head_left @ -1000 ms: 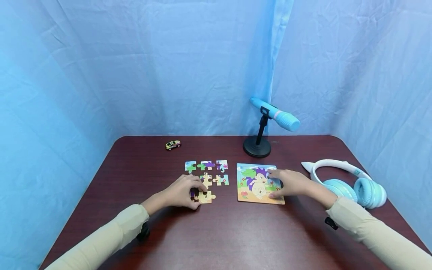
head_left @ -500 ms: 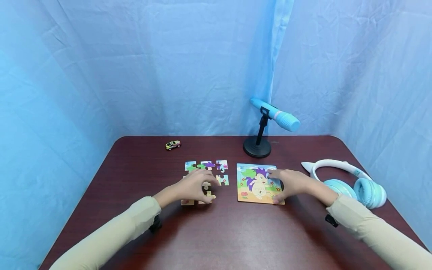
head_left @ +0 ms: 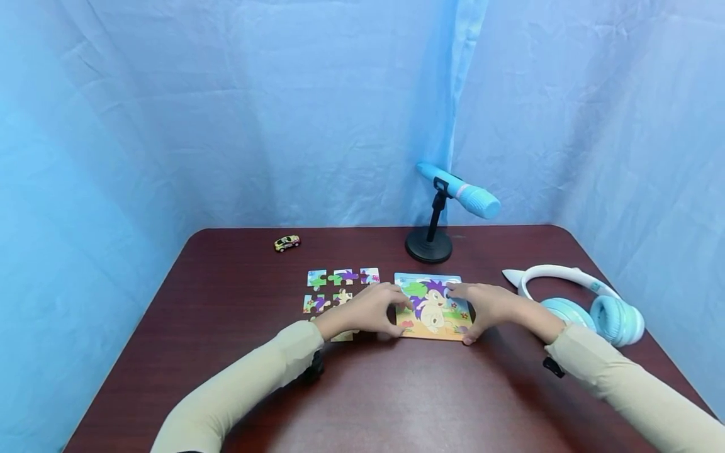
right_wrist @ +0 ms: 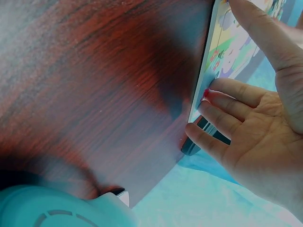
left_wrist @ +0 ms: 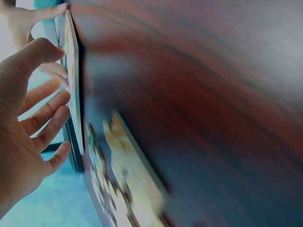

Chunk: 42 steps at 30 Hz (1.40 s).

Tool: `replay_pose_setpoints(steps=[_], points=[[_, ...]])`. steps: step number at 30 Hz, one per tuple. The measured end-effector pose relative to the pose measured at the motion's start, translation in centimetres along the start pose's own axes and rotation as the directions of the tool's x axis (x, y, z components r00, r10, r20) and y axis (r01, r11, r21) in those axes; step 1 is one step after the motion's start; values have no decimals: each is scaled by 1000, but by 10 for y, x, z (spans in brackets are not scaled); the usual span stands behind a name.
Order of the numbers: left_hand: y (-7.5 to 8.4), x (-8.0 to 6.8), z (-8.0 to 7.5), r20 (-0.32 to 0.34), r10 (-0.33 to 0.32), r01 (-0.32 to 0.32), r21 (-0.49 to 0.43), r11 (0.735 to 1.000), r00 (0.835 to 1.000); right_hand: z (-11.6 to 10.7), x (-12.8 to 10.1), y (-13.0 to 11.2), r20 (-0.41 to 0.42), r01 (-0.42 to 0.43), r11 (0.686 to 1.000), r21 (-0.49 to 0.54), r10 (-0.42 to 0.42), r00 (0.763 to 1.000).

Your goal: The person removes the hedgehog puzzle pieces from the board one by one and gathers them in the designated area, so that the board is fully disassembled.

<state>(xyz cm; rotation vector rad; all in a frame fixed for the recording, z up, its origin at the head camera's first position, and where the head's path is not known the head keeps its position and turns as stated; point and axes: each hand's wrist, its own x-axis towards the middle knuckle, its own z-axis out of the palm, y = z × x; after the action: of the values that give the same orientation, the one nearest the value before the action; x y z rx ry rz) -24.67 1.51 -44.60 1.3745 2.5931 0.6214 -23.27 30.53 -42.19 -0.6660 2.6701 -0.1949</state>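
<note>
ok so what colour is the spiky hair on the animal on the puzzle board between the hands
Purple, on a cream-coloured animal on the puzzle board; it shows best in the head view.

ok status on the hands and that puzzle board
Left hand at the puzzle board's left edge, fingers straight. Right hand touching its right edge, fingers straight. Loose puzzle pieces lie left of the board; nothing between the hands and it.

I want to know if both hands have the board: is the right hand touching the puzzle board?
Touching: the right wrist view shows the right hand with fingertips pressed on the puzzle board edge.
</note>
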Motion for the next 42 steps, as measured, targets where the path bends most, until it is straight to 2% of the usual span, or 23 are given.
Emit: replay_pose_setpoints(steps=[9, 15, 22, 32, 42], points=[[12, 33, 13, 2, 37, -37, 8, 999, 999, -1, 3, -3, 0, 0, 1000, -9, 0, 1000], [21, 48, 19, 10, 79, -80, 34, 996, 997, -4, 3, -6, -6, 5, 1000, -12, -5, 1000], [26, 62, 26, 34, 95, -97, 63, 993, 995, -3, 2, -4, -6, 23, 1000, 3, -23, 1000], [34, 67, 35, 39, 74, -72, -39, 997, 997, -1, 0, -2, -13, 41, 999, 15, -40, 999], [39, 66, 36, 32, 51, -49, -55, 997, 998, 0, -2, -2, -28, 43, 999, 19, -42, 999]])
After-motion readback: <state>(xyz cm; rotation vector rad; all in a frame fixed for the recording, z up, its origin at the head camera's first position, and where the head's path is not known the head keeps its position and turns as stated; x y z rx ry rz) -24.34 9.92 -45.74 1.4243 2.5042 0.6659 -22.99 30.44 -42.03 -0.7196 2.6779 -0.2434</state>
